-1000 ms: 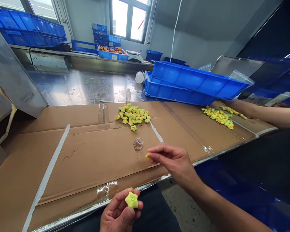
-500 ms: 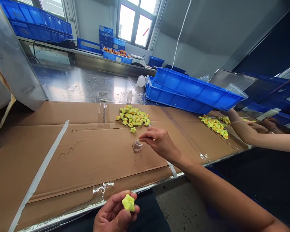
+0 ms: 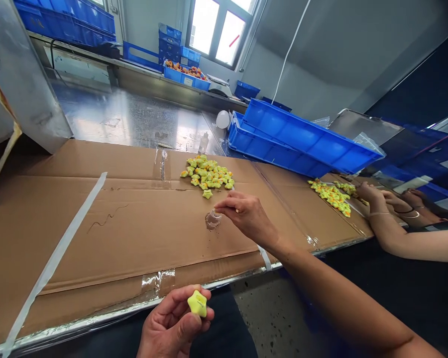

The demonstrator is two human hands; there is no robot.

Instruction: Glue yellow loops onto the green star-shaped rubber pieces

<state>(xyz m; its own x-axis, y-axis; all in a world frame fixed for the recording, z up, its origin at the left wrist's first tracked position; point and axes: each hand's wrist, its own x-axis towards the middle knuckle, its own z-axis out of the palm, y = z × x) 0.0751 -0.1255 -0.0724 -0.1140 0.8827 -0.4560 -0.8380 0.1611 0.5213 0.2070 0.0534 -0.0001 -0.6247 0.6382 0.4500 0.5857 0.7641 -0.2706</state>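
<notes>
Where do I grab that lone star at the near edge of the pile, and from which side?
Probably pinch the star by its left and right edges, coming from above and the near side. It lies low, with the pile crowding its far side and cardboard showing in front. Stay above the cup, which stands just nearer.

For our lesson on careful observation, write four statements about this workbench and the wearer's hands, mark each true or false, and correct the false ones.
1. The left hand holds a yellow star-shaped piece. True.
2. The right hand rests on the pile of star pieces. False: its fingertips are at the small clear cup, nearer the wearer than the pile.
3. The pile lies on cardboard. True.
4. The large crates beyond the cardboard are red. False: they are blue.
</notes>
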